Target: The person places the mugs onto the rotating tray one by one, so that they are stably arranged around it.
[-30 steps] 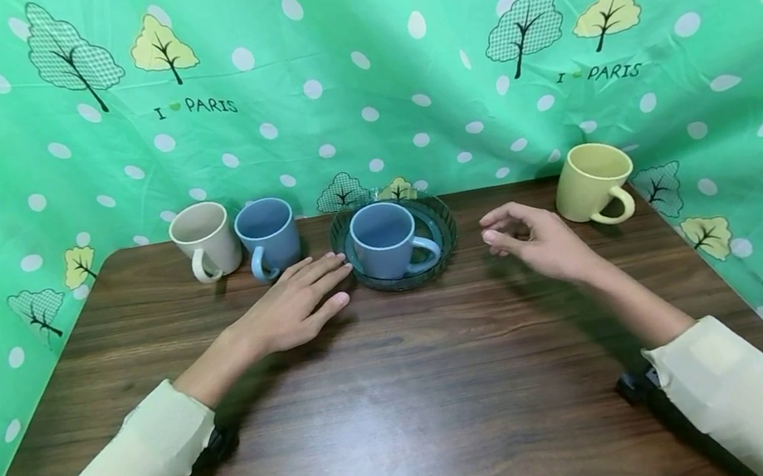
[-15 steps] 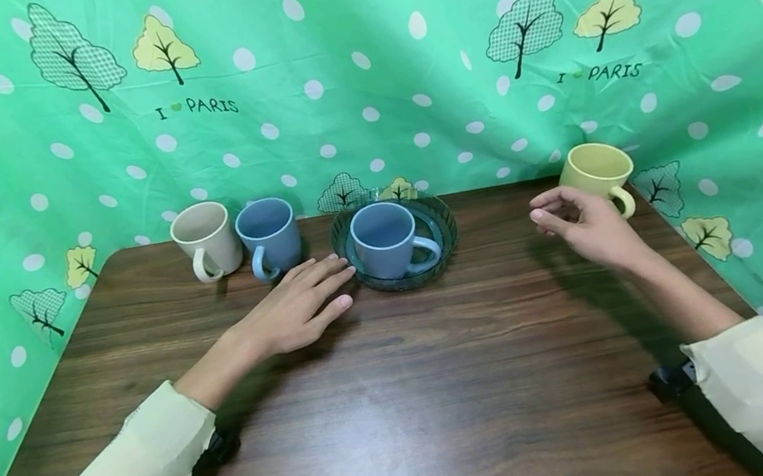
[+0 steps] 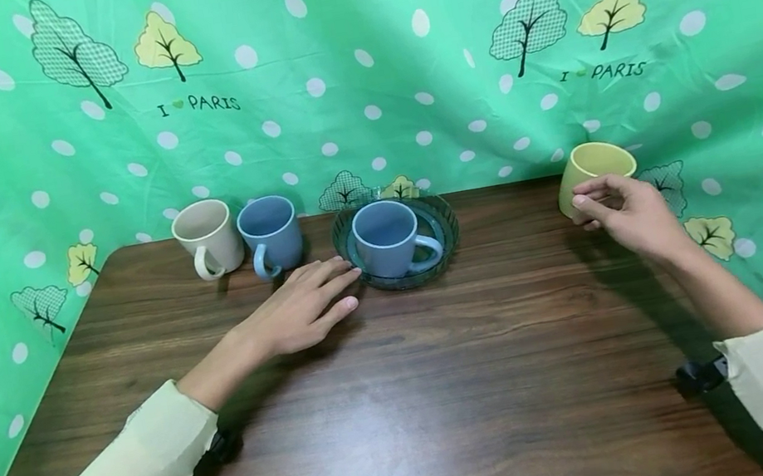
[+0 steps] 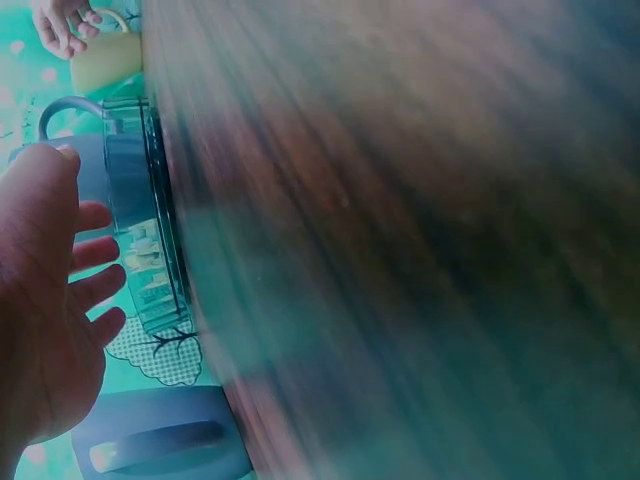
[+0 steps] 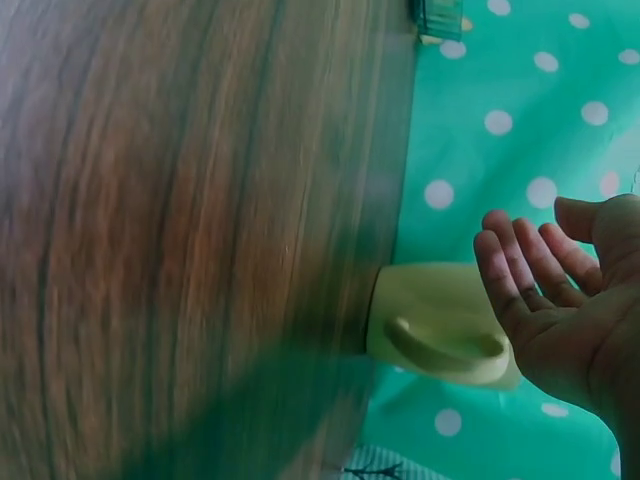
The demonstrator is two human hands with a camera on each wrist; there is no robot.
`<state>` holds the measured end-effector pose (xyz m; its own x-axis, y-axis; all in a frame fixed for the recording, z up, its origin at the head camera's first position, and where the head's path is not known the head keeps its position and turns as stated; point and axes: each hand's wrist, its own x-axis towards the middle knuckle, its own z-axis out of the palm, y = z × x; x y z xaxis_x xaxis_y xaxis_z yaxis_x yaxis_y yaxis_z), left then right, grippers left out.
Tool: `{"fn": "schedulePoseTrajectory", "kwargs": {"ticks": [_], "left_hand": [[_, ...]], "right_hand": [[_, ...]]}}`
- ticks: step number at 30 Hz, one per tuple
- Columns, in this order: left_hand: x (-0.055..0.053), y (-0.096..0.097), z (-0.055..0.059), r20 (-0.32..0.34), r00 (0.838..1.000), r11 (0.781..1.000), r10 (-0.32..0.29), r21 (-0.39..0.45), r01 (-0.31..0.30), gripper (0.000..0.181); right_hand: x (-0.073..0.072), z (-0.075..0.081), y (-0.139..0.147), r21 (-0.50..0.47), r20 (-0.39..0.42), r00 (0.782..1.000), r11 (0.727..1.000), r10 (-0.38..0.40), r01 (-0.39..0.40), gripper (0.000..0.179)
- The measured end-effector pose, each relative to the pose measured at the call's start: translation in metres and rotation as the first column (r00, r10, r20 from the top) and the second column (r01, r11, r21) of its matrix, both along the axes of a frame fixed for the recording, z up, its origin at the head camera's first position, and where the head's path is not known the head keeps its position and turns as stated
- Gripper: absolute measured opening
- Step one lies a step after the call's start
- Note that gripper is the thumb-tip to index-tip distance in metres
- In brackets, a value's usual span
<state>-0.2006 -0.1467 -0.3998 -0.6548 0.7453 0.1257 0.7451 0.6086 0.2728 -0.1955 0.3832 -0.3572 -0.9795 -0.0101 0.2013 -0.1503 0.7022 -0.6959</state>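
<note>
In the head view my left hand (image 3: 302,308) lies with relaxed, spread fingers at the left side of a clear glass dish (image 3: 450,241). Inside that dish an upright blue mug (image 3: 387,252) has its handle to the right. The left wrist view has the fingertips close beside the glass; whether they touch it, I cannot tell. My right hand (image 3: 634,217) hovers before a yellow mug (image 3: 573,185) and hides its handle in the head view. From the right wrist, the yellow mug's handle (image 5: 440,348) shows, with the loosely bent fingers holding nothing.
A white mug (image 3: 216,245) and a second blue mug (image 3: 280,238) stand upright side by side at the back left. A green dotted curtain (image 3: 363,81) hangs behind the brown wooden table (image 3: 409,402).
My right hand has travelled rightward from beside the glass dish to the front of the yellow mug. The left hand and the mugs have stayed in place.
</note>
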Motion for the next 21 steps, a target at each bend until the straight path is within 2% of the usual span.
{"fn": "schedulePoseTrajectory", "kwargs": {"ticks": [4, 11, 21], "left_hand": [[0.001, 0.002, 0.0, -0.009, 1.0, 1.0, -0.005, 0.0, 0.005, 0.057], [0.005, 0.005, 0.001, 0.016, 1.0, 1.0, -0.014, 0.005, 0.014, 0.057], [0.007, 0.007, 0.002, -0.015, 0.999, 0.999, -0.039, 0.021, 0.039, 0.056]], "right_hand": [[0.001, 0.002, 0.007, -0.026, 0.011, 1.0, 0.999, -0.029, 0.03, 0.04], [0.002, 0.004, 0.016, -0.097, 0.051, 0.996, 0.992, -0.075, 0.08, 0.038], [0.002, 0.008, 0.028, -0.127, 0.09, 0.988, 0.983, -0.122, 0.133, 0.029]]}}
